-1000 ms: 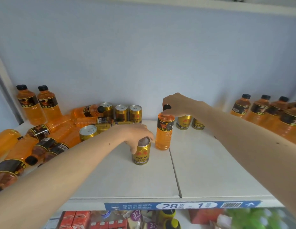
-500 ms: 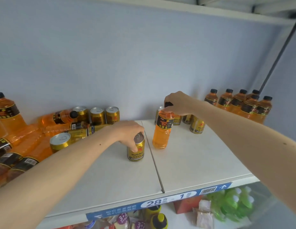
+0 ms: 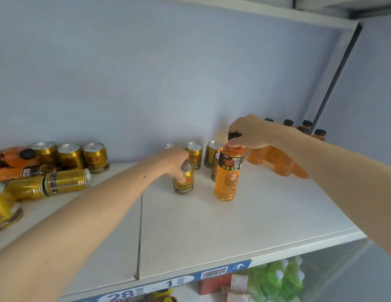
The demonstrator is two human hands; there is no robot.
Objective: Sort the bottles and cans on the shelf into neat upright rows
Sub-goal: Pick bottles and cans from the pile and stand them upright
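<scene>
A white shelf (image 3: pixel 244 225) is running along a pale blue back wall (image 3: pixel 168 73). The left hand (image 3: pixel 172 162) is gripping an upright gold can (image 3: pixel 183 182) by its top at mid-shelf; the right hand (image 3: pixel 249 131) is gripping the cap of an upright orange bottle (image 3: pixel 228 175) just beside it. Toppled cans (image 3: pixel 66 182) are lying at left. The right forearm is partly hiding the rear bottles (image 3: pixel 277 158).
</scene>
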